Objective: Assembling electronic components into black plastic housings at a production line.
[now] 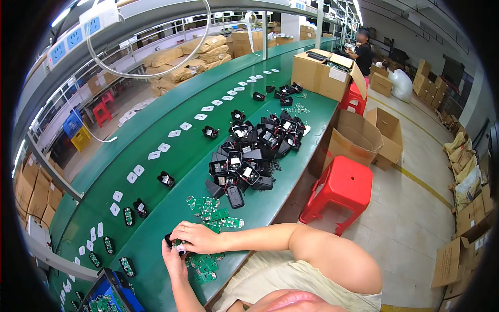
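Near the bench's front edge, my left hand [174, 261] and my right hand [198, 238] are closed around one small black plastic housing [168, 239]. Something green and white shows inside it between my fingers; its details are too small to make out. Bare green circuit boards [204, 264] lie beside and under my hands. Another loose cluster of green circuit boards [210, 209] is spread just beyond my right hand. Farther off stands a big heap of black housings [244, 166], many of them open, with wires and white parts inside.
A green conveyor belt [150, 195] runs along the left, carrying white cards and black housings. At lower left sits a blue bin [125, 295] of boards. A cardboard box [322, 75] stands at the bench's far end. On the right are a red stool [345, 179] and cartons; a person is beyond.
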The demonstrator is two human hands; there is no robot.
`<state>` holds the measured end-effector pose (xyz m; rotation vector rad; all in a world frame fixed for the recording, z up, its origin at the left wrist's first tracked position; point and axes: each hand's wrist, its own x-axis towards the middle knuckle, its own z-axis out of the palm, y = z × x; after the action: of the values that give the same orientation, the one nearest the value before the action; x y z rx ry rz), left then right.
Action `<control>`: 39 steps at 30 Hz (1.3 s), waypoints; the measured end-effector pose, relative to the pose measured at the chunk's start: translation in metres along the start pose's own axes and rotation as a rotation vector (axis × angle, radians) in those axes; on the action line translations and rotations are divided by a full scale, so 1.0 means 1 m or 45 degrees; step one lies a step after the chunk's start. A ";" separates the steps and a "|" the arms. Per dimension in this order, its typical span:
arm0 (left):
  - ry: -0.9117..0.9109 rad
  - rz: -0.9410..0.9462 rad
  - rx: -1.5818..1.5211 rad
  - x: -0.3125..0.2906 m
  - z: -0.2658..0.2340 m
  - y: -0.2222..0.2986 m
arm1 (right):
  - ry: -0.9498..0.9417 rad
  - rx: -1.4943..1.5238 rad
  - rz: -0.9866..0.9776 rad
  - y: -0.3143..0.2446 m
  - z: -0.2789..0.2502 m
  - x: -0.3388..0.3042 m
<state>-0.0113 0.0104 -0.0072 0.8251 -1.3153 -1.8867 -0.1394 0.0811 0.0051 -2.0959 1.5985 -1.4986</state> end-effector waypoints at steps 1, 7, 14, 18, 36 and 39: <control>-0.007 0.026 0.011 0.003 -0.001 -0.003 | 0.002 -0.009 0.013 0.001 0.001 -0.001; -0.002 0.015 -0.109 0.002 -0.013 -0.007 | 0.337 -0.245 -0.047 -0.003 -0.095 0.019; 0.037 -0.077 -0.171 0.007 -0.015 -0.010 | 1.213 -0.588 1.204 0.074 -0.465 0.003; 0.284 -0.033 -0.145 -0.009 -0.015 0.001 | 0.495 -0.206 0.568 0.084 -0.303 0.054; 0.379 0.227 -0.246 -0.009 0.001 0.008 | -0.227 0.369 0.532 -0.003 0.000 0.025; 0.400 0.311 -0.202 -0.004 0.004 0.006 | -0.234 0.667 0.686 -0.006 -0.003 0.025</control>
<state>-0.0118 0.0143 -0.0002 0.8010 -1.0097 -1.5735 -0.1388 0.0653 0.0258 -1.3412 1.3580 -1.3010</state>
